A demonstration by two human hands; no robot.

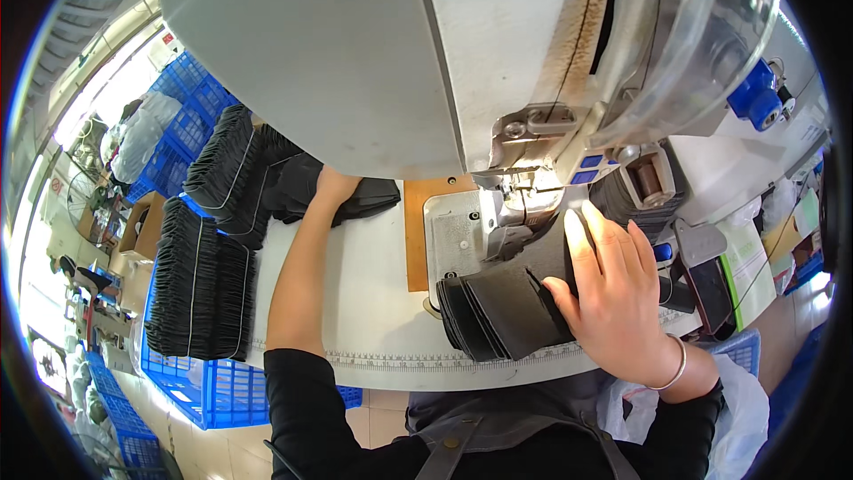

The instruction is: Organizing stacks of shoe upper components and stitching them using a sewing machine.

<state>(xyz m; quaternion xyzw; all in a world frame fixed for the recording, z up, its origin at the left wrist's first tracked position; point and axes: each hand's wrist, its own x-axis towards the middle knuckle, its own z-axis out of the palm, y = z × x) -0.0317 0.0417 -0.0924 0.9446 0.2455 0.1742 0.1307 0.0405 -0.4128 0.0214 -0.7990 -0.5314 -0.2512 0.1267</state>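
Note:
My right hand [609,276] lies flat over a strip of overlapping dark fabric pieces [524,302]. Its fingers are stretched toward the sewing machine's needle area [529,196], with the thumb spread on the cloth. The strip runs from under the presser foot region to the table's front edge. My left hand [338,187] reaches to a loose pile of black fabric pieces [373,200] on the left of the table; the machine head hides its fingers. Another heap of dark pieces [653,187] sits behind the needle area, at the right.
The white machine head [329,53] overhangs the middle. Tied bundles of black pieces [200,284] fill a blue crate [218,391] at left. A clear plastic guard [684,62] and a thread spool [647,180] are at right. A ruler strip [400,360] edges the white table [364,302].

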